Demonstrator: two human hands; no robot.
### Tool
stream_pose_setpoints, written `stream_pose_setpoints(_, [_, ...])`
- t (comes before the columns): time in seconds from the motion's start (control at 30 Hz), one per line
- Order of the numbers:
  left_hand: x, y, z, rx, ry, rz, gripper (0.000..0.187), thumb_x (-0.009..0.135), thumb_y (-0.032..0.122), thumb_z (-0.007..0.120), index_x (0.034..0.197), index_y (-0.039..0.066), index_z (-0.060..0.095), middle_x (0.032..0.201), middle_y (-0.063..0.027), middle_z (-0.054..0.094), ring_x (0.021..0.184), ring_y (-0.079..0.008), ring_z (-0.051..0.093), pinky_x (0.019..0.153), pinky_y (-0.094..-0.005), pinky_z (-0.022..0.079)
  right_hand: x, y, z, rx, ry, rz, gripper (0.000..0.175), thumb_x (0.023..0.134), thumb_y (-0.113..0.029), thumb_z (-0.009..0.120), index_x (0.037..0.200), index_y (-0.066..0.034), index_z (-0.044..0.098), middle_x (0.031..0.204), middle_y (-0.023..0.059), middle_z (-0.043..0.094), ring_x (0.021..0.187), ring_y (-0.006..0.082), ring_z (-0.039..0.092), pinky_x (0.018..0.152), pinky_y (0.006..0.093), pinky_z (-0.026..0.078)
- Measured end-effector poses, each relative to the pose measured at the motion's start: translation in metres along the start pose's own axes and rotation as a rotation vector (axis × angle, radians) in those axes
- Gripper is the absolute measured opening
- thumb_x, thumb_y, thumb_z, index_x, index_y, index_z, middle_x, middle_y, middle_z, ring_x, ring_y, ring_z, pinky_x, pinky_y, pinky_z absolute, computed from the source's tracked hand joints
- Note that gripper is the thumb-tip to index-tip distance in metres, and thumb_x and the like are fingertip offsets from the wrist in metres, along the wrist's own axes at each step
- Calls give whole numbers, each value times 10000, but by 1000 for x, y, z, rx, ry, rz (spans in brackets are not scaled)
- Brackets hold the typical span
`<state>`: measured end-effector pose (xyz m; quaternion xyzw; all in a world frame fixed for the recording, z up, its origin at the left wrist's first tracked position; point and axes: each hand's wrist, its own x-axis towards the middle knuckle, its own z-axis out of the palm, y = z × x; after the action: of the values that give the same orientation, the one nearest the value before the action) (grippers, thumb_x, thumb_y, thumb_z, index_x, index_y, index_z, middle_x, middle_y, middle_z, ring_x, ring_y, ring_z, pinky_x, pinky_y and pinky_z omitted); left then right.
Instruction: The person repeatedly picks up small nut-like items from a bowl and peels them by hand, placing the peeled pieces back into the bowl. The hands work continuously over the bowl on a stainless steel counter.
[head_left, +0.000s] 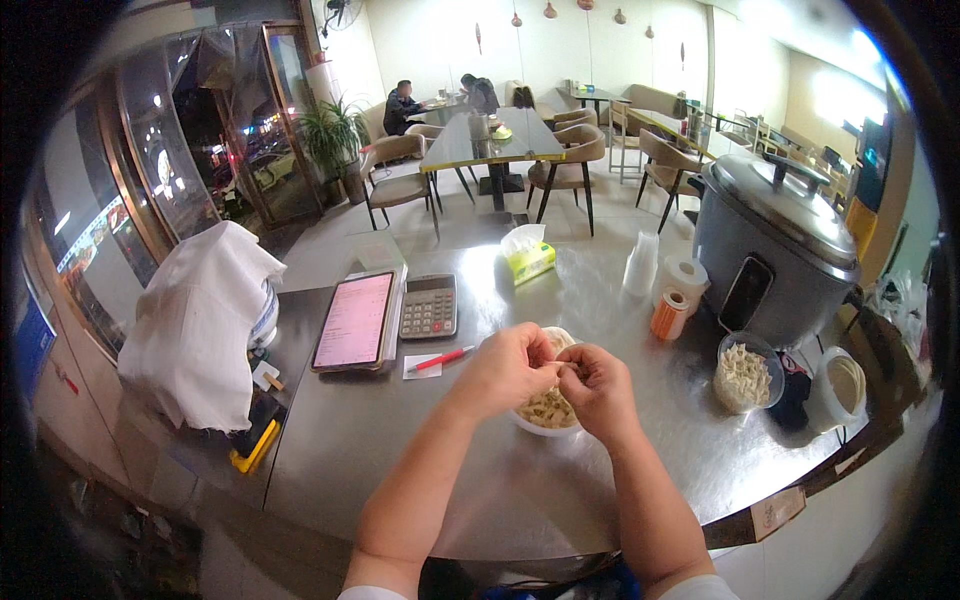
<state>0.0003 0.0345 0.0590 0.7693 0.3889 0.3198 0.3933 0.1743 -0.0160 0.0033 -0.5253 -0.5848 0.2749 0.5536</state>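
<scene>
My left hand (504, 373) and my right hand (602, 384) meet over a white bowl (547, 431). Between their fingertips they pinch a small pale piece of food (555, 364), mostly hidden by the fingers. Small torn pale pieces (541, 411), perhaps of flatbread, lie in the bowl below. Behind my fingers shows a larger pale piece (559, 339), partly covered by both hands. At the right, a clear plastic bowl (777, 375) holds more pale pieces (742, 379).
A tablet (352, 321), a calculator (428, 306) and a red pen (442, 361) lie left on the steel table (495, 487). Tissues (531, 262) stand ahead. Right are plastic cups (641, 264), paper rolls (670, 315) and a large cooker (780, 240). Cloth (199, 330) drapes something far left. Two people sit beyond.
</scene>
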Motion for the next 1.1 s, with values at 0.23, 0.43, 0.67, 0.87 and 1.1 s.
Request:
stream_pose_setpoints(0.23, [6,-10,8,-212,-75,-98,150,819,88,730,921,-5,670,815,-41,704,729,-109,638,678,-300,534,-2,-8,2,-277,102,-271,143,833,-82,758,956,-45,695,959,180,701,857,391,701,758,436,583])
stream_pose_setpoints(0.43, [4,-7,11,-9,28,-58,179,820,99,742,951,-21,722,837,-108,752,750,-146,697,715,-316,565,-4,-12,5,-241,131,-121,156,831,-93,759,941,-22,673,937,192,701,850,376,704,750,426,574])
stream_pose_setpoints(0.67, [2,3,11,-44,114,-30,185,868,125,775,970,-25,736,886,-114,779,783,-142,721,748,-306,581,2,-7,-1,-81,97,148,173,880,-74,715,1020,23,684,986,190,746,838,214,740,794,338,571])
stream_pose_setpoints(0.87, [6,-5,10,-229,52,-41,146,896,108,769,966,-16,735,890,-84,762,811,-102,702,755,-283,578,2,-2,3,364,-30,67,223,956,-43,665,1151,65,674,1006,90,771,931,159,737,845,305,582])
stream_pose_setpoints(1.1, [12,-28,5,-263,-26,-27,154,816,87,744,927,-5,692,820,-68,702,761,-139,653,705,-323,549,-1,2,2,167,-10,-22,123,934,-18,698,1040,42,682,948,95,755,880,117,712,774,281,580])
